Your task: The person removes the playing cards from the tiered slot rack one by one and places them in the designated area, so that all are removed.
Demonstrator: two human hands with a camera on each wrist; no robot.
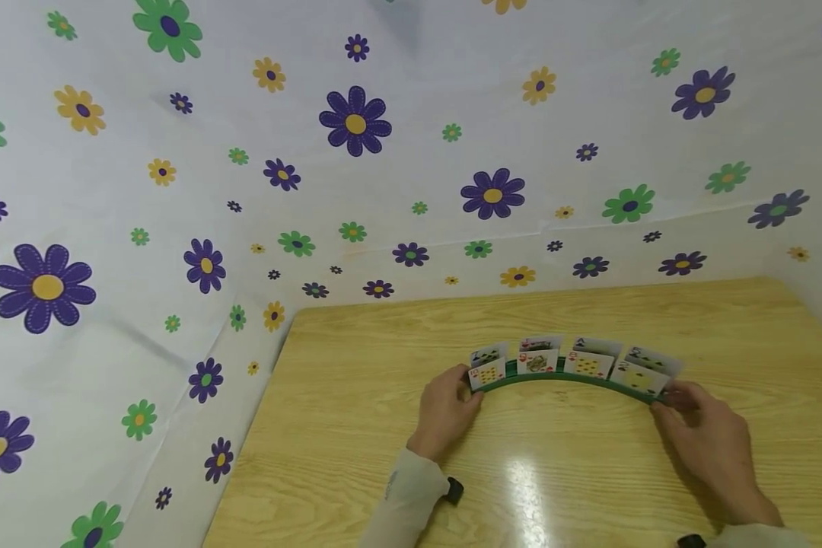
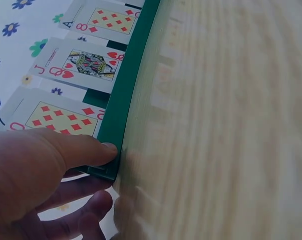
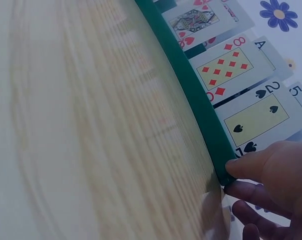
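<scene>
A green curved card holder (image 1: 543, 376) bows away from me above the wooden table. Playing cards stand in it in two rows; in front are a red diamond card (image 2: 65, 119), a queen of hearts (image 2: 90, 64), an eight of diamonds (image 3: 226, 67) and a two of spades (image 3: 256, 120). Behind them, corners marked 7, J, A and 5 peek out. My left hand (image 1: 444, 411) pinches the holder's left end, thumb on the front rim and fingers underneath. At the right end, my right hand (image 1: 712, 438) grips it likewise, thumb near the two of spades.
The light wooden table (image 1: 356, 426) extends to both sides and toward me. White sheeting (image 1: 411, 152) printed with flowers walls it at the back, left and right. Each wrist wears a dark strap piece (image 1: 455, 491) at the sleeve.
</scene>
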